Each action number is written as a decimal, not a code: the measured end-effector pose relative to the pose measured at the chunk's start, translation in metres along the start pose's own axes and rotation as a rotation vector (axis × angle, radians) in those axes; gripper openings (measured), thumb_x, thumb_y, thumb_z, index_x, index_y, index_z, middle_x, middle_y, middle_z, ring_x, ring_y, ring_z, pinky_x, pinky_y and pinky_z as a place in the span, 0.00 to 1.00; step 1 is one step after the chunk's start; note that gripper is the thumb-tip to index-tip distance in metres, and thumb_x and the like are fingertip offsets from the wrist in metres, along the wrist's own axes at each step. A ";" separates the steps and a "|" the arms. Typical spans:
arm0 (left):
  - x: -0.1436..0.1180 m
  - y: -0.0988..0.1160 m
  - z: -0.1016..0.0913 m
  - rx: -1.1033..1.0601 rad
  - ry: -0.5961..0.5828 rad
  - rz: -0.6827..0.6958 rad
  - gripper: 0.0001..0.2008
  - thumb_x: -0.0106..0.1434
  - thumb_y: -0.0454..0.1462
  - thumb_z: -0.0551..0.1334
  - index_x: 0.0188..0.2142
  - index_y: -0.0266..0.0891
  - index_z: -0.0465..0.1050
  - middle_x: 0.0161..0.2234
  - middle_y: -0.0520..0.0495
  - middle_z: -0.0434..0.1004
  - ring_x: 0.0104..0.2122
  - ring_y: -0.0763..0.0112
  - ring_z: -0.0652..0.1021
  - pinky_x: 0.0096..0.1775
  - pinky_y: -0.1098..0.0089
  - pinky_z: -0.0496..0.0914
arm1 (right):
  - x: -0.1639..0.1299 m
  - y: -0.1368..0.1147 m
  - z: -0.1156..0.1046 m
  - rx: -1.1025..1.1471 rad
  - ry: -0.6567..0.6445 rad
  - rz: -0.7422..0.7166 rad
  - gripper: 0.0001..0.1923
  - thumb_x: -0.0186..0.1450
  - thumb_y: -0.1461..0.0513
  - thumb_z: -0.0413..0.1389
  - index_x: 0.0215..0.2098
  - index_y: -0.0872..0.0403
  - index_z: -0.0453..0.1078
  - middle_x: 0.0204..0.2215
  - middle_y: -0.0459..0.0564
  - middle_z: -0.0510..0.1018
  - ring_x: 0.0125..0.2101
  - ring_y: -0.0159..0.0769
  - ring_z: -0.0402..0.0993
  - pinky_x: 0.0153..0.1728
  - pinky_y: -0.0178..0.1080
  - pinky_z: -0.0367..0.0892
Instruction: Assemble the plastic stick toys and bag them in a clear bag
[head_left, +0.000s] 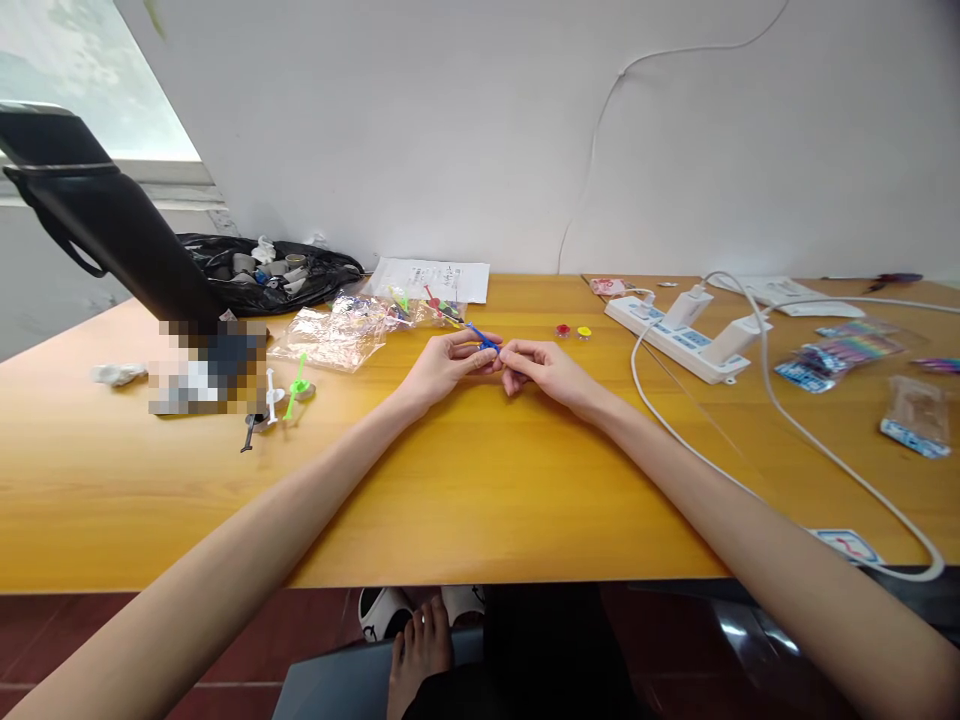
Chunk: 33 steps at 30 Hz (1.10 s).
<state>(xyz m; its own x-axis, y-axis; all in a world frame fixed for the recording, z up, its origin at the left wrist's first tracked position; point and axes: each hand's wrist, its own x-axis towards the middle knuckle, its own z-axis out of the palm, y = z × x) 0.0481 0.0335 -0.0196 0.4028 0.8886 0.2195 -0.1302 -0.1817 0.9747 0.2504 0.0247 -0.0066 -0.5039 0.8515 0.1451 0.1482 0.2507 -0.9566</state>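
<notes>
Both of my hands meet above the middle of the wooden table [480, 500]. A thin blue plastic stick [480, 336] is pinched between the fingertips of my left hand [448, 363] and my right hand [541, 370]. The stick slants up and to the left from the fingers. Its lower end is hidden inside the fingers. A small red disc [562, 330] and a small yellow disc [584, 332] lie just beyond my right hand.
Clear plastic bags [337, 335] with coloured parts and a paper sheet [431, 278] lie behind my left hand. Green and white sticks [289, 385] sit left. A black bag [262, 270], a white power strip [675, 335] with cables, and packets [840, 355] are around.
</notes>
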 end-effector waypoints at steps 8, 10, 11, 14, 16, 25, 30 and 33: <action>0.003 -0.006 -0.003 0.023 -0.042 0.023 0.25 0.59 0.49 0.71 0.51 0.36 0.78 0.37 0.44 0.83 0.41 0.63 0.82 0.52 0.60 0.74 | -0.001 -0.002 0.000 -0.029 -0.005 -0.003 0.22 0.66 0.43 0.58 0.35 0.54 0.72 0.24 0.46 0.76 0.28 0.32 0.70 0.37 0.36 0.67; 0.004 -0.009 -0.005 0.022 -0.058 0.033 0.25 0.59 0.49 0.71 0.51 0.36 0.78 0.37 0.44 0.82 0.41 0.63 0.82 0.51 0.60 0.74 | -0.001 -0.003 0.000 -0.039 -0.009 0.001 0.22 0.66 0.43 0.58 0.35 0.54 0.72 0.23 0.45 0.75 0.27 0.33 0.70 0.37 0.36 0.67; 0.005 -0.011 -0.005 0.020 -0.064 0.036 0.25 0.59 0.49 0.71 0.51 0.36 0.78 0.37 0.44 0.82 0.41 0.63 0.82 0.51 0.60 0.74 | -0.001 -0.003 0.000 -0.049 -0.012 0.002 0.22 0.66 0.43 0.58 0.34 0.54 0.71 0.23 0.45 0.75 0.27 0.33 0.70 0.37 0.36 0.67; 0.004 -0.012 -0.005 0.017 -0.063 0.041 0.25 0.59 0.49 0.71 0.50 0.36 0.79 0.38 0.44 0.83 0.41 0.62 0.82 0.52 0.59 0.75 | -0.001 -0.004 0.000 -0.102 -0.013 0.006 0.22 0.67 0.43 0.57 0.34 0.54 0.71 0.22 0.46 0.75 0.27 0.33 0.70 0.35 0.36 0.67; 0.003 -0.011 -0.004 0.025 -0.054 0.038 0.25 0.58 0.49 0.72 0.50 0.36 0.79 0.40 0.42 0.83 0.43 0.60 0.82 0.52 0.58 0.74 | -0.002 -0.004 -0.001 -0.153 -0.007 0.004 0.22 0.67 0.43 0.56 0.34 0.54 0.71 0.22 0.46 0.75 0.27 0.33 0.71 0.35 0.36 0.66; 0.002 -0.009 -0.003 0.118 -0.068 0.082 0.24 0.62 0.50 0.68 0.50 0.35 0.79 0.47 0.39 0.83 0.48 0.55 0.81 0.54 0.58 0.72 | -0.004 -0.004 -0.003 -0.277 -0.009 -0.035 0.21 0.69 0.45 0.54 0.32 0.53 0.70 0.22 0.45 0.75 0.26 0.33 0.71 0.35 0.36 0.65; 0.002 -0.007 -0.001 0.143 -0.013 0.078 0.23 0.62 0.47 0.69 0.50 0.34 0.77 0.45 0.38 0.84 0.47 0.57 0.82 0.55 0.57 0.71 | -0.003 -0.002 -0.001 -0.326 0.013 -0.052 0.20 0.71 0.47 0.52 0.34 0.54 0.71 0.25 0.46 0.76 0.28 0.34 0.72 0.36 0.36 0.65; 0.001 -0.006 0.000 0.094 0.014 0.070 0.22 0.61 0.46 0.70 0.49 0.34 0.75 0.46 0.38 0.83 0.46 0.58 0.82 0.55 0.57 0.72 | -0.003 -0.001 -0.001 -0.372 0.032 -0.060 0.20 0.72 0.48 0.50 0.34 0.54 0.71 0.26 0.47 0.77 0.29 0.34 0.73 0.37 0.36 0.65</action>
<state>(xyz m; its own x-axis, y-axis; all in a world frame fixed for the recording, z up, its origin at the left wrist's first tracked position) 0.0497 0.0355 -0.0252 0.3825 0.8783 0.2867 -0.0720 -0.2810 0.9570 0.2521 0.0225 -0.0058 -0.4951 0.8426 0.2117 0.4207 0.4457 -0.7902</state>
